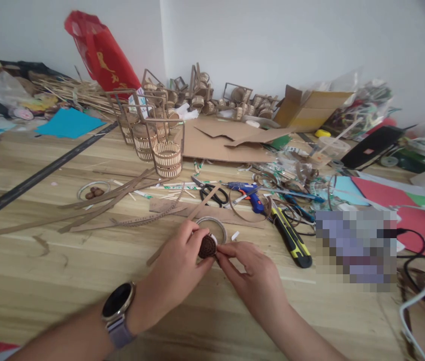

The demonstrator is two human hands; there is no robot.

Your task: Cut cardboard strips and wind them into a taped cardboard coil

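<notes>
over the bench (pixel 65 281), the left hand (pixel 177 260), half curled, grips a brown coiled disc (pixel 208 246); the right hand (pixel 255 273) pinches its right edge, a pale ring (pixel 224 231) just beyond.

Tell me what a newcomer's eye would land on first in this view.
Probably the bright red bag, tilted at the back left. Then the dark brown coil at front centre, in the left hand, the right hand pinching at its edge. Right of them, the yellow-and-black cutter lies on the table.
</notes>
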